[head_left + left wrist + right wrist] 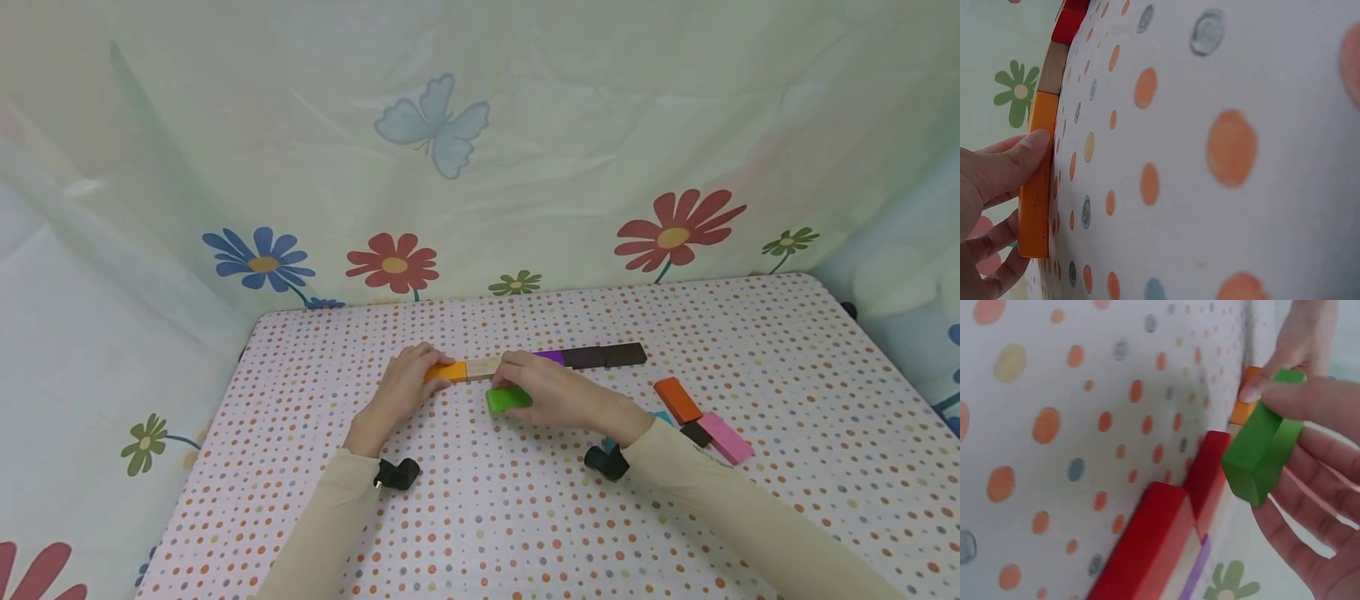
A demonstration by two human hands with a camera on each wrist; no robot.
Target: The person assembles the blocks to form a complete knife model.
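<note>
An orange block (450, 372) stands at the left end of a row on the spotted cloth. My left hand (405, 379) holds it, thumb on the near face and fingers behind. A plain wooden block (482, 368) adjoins it on the right. My right hand (555, 387) pinches a green block (1263, 440) between thumb and fingers, just in front of the row. Below the green block in the right wrist view are two red blocks (1147, 540), hidden behind the hand in the head view. Farther right along the row come a purple block (551, 357) and two dark blocks (603, 357).
Right of the row lie loose blocks: an orange-red one (677, 400), a pink one (726, 437), a black one (696, 433) and a blue one (663, 417) partly under the right forearm. A flowered curtain (525, 167) hangs behind the table's back edge.
</note>
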